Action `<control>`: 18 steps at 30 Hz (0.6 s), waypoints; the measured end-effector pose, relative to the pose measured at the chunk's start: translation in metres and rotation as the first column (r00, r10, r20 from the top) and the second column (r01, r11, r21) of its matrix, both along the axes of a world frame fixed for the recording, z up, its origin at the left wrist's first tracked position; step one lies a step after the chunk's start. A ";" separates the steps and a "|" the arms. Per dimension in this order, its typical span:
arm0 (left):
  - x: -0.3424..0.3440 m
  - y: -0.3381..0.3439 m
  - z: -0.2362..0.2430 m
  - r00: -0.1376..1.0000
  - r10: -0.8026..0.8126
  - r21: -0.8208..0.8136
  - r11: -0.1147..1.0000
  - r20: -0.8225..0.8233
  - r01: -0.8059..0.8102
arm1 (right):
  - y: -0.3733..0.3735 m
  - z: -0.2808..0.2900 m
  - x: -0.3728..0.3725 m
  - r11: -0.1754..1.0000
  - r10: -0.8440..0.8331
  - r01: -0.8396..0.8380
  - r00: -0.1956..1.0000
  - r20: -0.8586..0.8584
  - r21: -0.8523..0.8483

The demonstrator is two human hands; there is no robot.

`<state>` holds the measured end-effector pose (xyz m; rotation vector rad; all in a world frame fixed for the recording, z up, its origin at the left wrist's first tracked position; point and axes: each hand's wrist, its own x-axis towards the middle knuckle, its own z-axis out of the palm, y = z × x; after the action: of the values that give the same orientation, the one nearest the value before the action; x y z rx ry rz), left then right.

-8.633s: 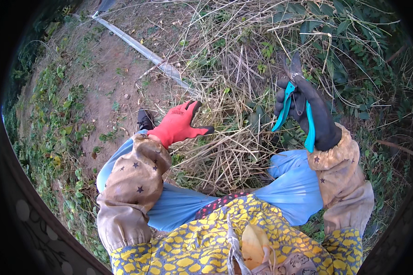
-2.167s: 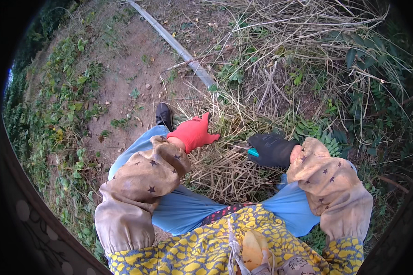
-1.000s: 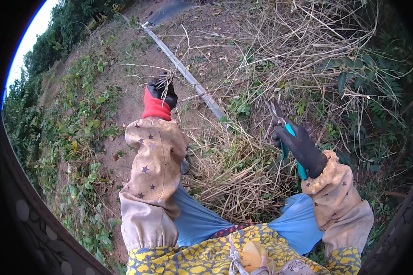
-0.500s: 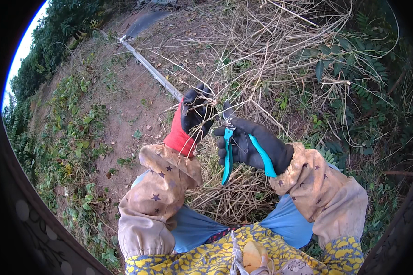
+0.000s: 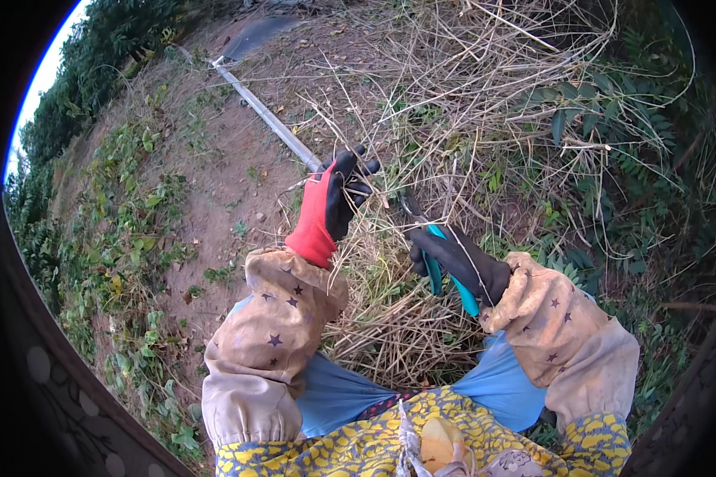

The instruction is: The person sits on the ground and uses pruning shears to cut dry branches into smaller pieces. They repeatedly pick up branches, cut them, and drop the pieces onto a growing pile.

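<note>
The left hand (image 5: 330, 200) is gripping stems (image 5: 380, 195) left of the shears (image 5: 434, 274); the right hand (image 5: 463, 259) is gripping the shears' handles.

Open passage is offered over the reddish-brown soil (image 5: 215, 191) left of the long pale-grey straight pole (image 5: 270, 123). The gap between the red-and-black gloved left hand (image 5: 332, 199) and black-gloved right hand (image 5: 460, 258) is crossed by thin straw-coloured dry stems (image 5: 385, 195).
</note>
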<state>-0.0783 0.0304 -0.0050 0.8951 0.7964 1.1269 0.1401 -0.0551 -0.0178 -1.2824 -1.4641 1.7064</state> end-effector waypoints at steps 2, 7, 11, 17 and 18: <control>0.006 -0.001 0.006 0.994 -0.019 -0.026 1.000 -0.105 0.016 | 0.006 -0.042 0.014 0.942 -0.017 -0.018 0.995 0.100 0.336; 0.009 -0.017 -0.007 0.993 -0.116 0.005 0.993 -0.026 0.116 | -0.005 -0.024 0.008 0.822 -0.166 -0.128 0.878 0.448 0.555; 0.015 -0.009 -0.017 0.995 -0.082 -0.144 0.987 -0.063 0.073 | -0.005 -0.027 0.007 0.782 -0.189 -0.138 0.877 0.441 0.608; 0.005 -0.013 -0.014 0.959 -0.129 -0.161 0.983 -0.252 0.090 | -0.012 -0.017 0.005 0.635 -0.124 -0.421 0.772 0.624 0.647; 0.004 -0.013 -0.014 0.948 -0.135 -0.159 0.983 -0.288 0.092 | -0.011 -0.025 0.005 0.545 -0.166 -0.479 0.743 0.648 0.688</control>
<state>-0.0745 0.0172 -0.0192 0.9896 1.0459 0.8314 0.1448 -0.0658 -0.0425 -1.1888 -2.4574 0.3376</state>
